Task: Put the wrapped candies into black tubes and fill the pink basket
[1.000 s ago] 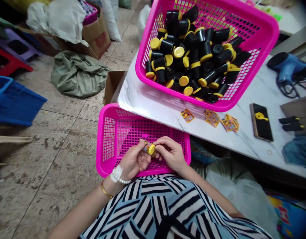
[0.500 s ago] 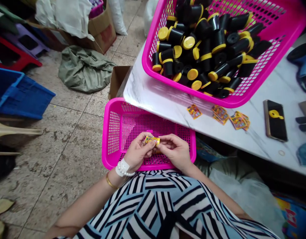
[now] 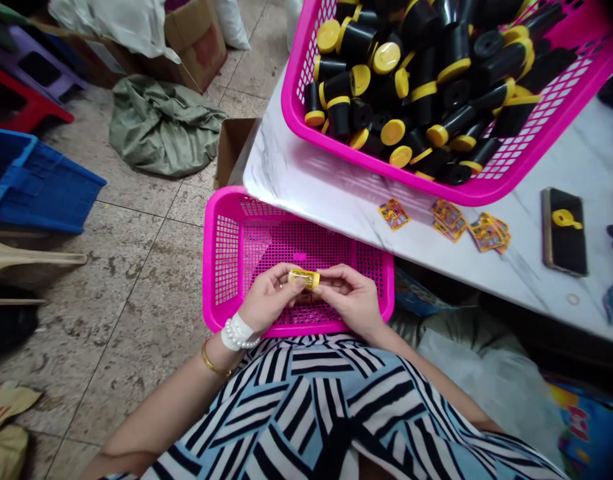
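My left hand (image 3: 266, 297) is closed around one end of a small yellow-labelled cylinder (image 3: 304, 279), its thumb lying along the near side. The cylinder is held sideways, and its right end is plain yellow. At that end, the fingertips of my right hand (image 3: 351, 300) are pinched against it. Both hands are over a pink perforated basket (image 3: 224, 267) in front of my body. Beneath my fingers, inside this basket, something orange-brown is mostly hidden.
A larger pink basket (image 3: 346, 157) full of black canisters with yellow lids (image 3: 424, 90) stands on the marble-patterned table (image 3: 336, 213). Along the table lie small printed stickers (image 3: 394, 214) and a phone (image 3: 564, 243) with a yellow piece on it. A blue crate (image 3: 51, 190) is on the floor at left.
The cylinder has turned a little between my fingers, and its label now looks smoother and shinier. My hands have kept nearly the same place; the view has shifted slightly.
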Motion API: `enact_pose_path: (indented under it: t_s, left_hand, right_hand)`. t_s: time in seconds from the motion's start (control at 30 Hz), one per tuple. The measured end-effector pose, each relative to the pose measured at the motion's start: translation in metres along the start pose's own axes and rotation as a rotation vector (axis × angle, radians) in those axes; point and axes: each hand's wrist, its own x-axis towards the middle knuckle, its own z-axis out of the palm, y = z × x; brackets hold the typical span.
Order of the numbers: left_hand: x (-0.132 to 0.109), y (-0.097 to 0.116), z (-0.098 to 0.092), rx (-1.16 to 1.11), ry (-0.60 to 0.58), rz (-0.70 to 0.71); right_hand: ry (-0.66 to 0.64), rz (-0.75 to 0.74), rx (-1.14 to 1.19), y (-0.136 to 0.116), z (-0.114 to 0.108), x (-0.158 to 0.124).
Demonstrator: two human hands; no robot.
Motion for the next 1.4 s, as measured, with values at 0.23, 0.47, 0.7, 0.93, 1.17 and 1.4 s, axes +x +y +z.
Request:
enact_pose_path:
  t_s: [0.23, 0.47, 0.7, 0.93, 1.17, 1.4]
  left_hand:
    - [0.007, 0.009, 0.003, 0.052, -0.06, -0.005]
    - [0.009, 0.0, 0.002, -0.101, -0.073, -0.292]
    - [0.008, -0.001, 0.009, -0.159, -0.033, -0.297]
    - [0.004, -0.004, 0.011, -0.29, -0.149, -0.32]
    - [0.001, -0.001, 0.015, -0.278, -0.159, -0.337]
    - [0.002, 0.0, 0.017, -0.284, -0.159, -0.375]
  right_hand:
    - [-0.058, 0.284, 0.176, 0.007, -0.005, 0.012]
    - [-0.239, 0.168, 0.124, 0.005, -0.019, 0.012]
    - [-0.245, 0.14, 0.097, 0.003, -0.01, 0.008]
    - [-0.162, 0.019, 0.099, 0.004, -0.014, 0.002]
    - [-0.196, -0.28, -0.182, -0.004, -0.019, 0.001]
    - [-0.305, -0.385, -0.319, -0.014, -0.023, 0.001]
